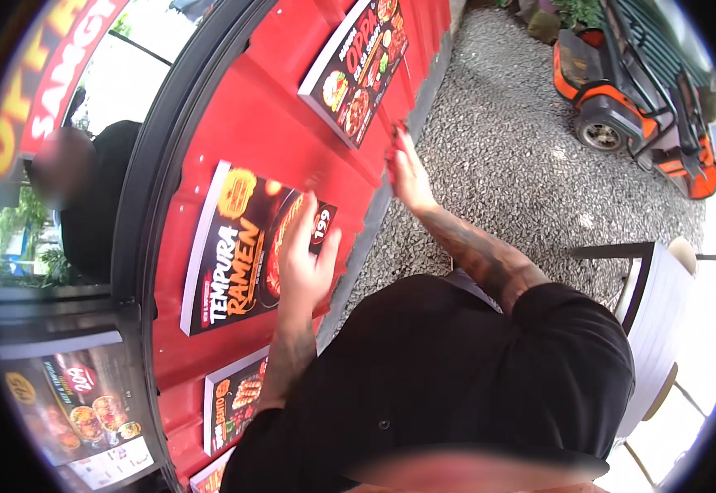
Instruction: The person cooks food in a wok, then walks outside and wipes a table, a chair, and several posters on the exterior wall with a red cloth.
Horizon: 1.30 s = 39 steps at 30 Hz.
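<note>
My left hand (308,259) is in front of a printed food sign board (234,259) on a red corrugated metal wall (259,117). Its fingers and thumb are apart, and it holds nothing visible; whether it touches the board I cannot tell. Farther up, at the wall's lower edge, my right hand (413,172) has its fingers extended over a small red thing (391,157), seemingly a cloth. Most of that thing is hidden by the hand or blends with the wall. Another food sign board (358,74) is fixed just beyond my right hand.
A dark-framed window (148,148) with reflections runs above the wall. More sign boards (234,400) continue below left. Grey gravel (487,123) covers the ground. An orange and black wheeled machine (629,111) stands at upper right; a pale table (660,326) is at right.
</note>
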Available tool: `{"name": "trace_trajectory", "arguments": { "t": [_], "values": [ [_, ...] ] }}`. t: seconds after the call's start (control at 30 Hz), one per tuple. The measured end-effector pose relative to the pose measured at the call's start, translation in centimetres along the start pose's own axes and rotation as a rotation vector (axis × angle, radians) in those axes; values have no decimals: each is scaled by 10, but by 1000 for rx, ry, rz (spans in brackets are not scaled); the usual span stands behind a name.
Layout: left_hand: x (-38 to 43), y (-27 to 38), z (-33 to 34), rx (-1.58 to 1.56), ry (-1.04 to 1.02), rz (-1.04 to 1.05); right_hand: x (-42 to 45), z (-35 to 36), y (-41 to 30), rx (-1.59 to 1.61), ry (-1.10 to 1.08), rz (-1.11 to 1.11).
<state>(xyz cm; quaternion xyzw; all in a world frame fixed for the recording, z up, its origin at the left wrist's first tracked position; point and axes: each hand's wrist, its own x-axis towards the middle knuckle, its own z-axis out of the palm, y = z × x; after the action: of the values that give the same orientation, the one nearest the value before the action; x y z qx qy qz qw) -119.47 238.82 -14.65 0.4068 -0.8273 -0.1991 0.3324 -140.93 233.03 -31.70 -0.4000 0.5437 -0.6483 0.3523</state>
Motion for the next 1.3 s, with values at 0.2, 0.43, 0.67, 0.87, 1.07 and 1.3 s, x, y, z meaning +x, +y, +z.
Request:
{"name": "trace_trajectory", "arguments": {
  "t": [0.2,0.43,0.67,0.87,1.07,1.3],
  "values": [
    [159,-39,36,391,15,-56,111,115,-33,-97,96,-263],
    [184,-42,41,562,-128,-99,109,127,20,-148,115,-294],
    [188,-33,48,463,-124,-254,288,70,53,-65,356,210],
    [187,-40,49,437,-106,-284,186,98,40,-252,87,-585],
    [190,-30,49,413,-143,-418,312,49,97,-78,313,-76],
    [193,-26,51,463,-172,-470,278,72,4,-101,112,-625]
  ]
}}
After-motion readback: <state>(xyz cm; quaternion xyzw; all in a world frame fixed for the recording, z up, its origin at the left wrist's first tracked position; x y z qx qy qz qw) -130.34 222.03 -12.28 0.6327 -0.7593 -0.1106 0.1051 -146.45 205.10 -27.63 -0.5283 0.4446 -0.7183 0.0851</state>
